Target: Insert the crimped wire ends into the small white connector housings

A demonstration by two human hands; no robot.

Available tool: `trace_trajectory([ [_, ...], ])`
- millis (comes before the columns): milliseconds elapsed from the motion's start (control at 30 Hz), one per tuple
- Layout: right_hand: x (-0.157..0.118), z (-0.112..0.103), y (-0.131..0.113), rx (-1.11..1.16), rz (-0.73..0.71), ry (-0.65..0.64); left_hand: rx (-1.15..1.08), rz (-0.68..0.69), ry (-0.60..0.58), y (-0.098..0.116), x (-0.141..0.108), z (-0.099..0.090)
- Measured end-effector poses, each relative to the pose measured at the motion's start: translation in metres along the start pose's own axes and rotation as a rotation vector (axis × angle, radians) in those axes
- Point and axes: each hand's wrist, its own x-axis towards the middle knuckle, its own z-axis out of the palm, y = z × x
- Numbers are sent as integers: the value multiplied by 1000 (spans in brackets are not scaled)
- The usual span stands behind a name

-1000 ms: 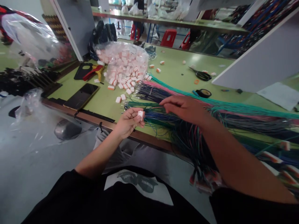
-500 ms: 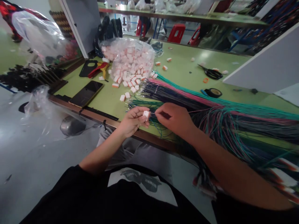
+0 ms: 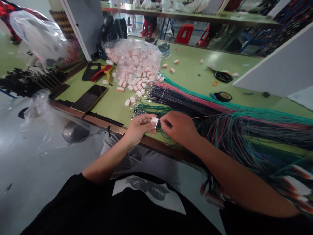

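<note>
Connector (image 3: 155, 121), one, small and white: held above the near edge of the desk (image 3: 190, 62), between the two hands. Left hand (image 3: 140, 129): thumb and fingers pinching the connector from its left side. Right hand (image 3: 179, 128): thumb and forefinger pressed together on a thin wire (image 3: 205, 116), its end pointing left at the connector; whether the tip sits inside or only meets the block, cannot tell. Wire: pinkish, running from behind the right hand toward the tangled strands on the right.

Wire bundles, several, laid across the desk to the right: dark strands (image 3: 176, 99) with bright metal ends facing left; pink strands (image 3: 186, 92) beside them; teal strands (image 3: 264, 109) along the far side; green strands (image 3: 155, 108) on the near side, close beyond the hands.

Clear plastic bag (image 3: 133, 54), one, far left of the hands: filled with white-and-orange connectors, more spilling from its near side. Loose connectors (image 3: 127, 102), a pair, between bag and left hand.

Phone (image 3: 89, 98), dark-screened, lying flat near the left edge. Hand tool (image 3: 102, 72), red and yellow, beyond the phone. Scissors (image 3: 221, 76), black-handled, far right. Tape roll (image 3: 224, 96), black, nearer than the scissors. Orange piece (image 3: 215, 83), small, between scissors and tape.
</note>
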Motion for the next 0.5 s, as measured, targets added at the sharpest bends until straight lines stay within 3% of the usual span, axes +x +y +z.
trace_trajectory([
  [133,2,3,-1,15,57,-12,9,-19,-6,-1,1,0],
  [300,5,-4,3,263,140,-24,-61,-40,-38,2,3,-3],
  [500,4,-2,6,291,131,18,-73,-39,-40,1,4,-3],
])
